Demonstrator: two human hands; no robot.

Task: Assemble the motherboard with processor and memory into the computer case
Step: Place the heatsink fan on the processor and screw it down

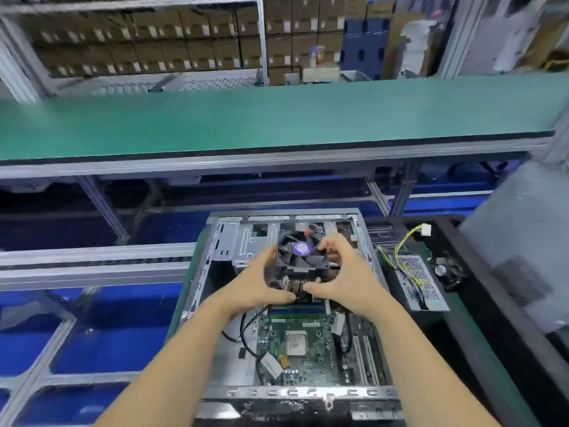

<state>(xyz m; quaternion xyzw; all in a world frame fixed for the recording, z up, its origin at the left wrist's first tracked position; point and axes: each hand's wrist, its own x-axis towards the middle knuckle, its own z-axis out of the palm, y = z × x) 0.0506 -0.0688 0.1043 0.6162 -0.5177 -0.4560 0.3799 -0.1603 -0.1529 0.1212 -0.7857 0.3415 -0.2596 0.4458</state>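
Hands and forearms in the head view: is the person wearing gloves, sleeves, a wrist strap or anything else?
No. The left hand and right hand are bare, with no gloves, rings, watch or wrist strap visible. Both forearms are uncovered up to the bottom edge of the picture; no sleeve shows.

Open top of the computer case (pixel 212 238) gives access from above. Over the motherboard (pixel 320 349), room above the processor (pixel 296 343) is free; far half blocked by the cooler fan (pixel 300 252) w/ heatsink, held by left hand (pixel 261 282) and right hand (pixel 345 278). Black cable (pixel 246 337) loops across board's left edge. Right of case, power supply (pixel 418 282) w/ yellow wires crowds the mat. Green conveyor belt (pixel 277 118) beyond lies bare.
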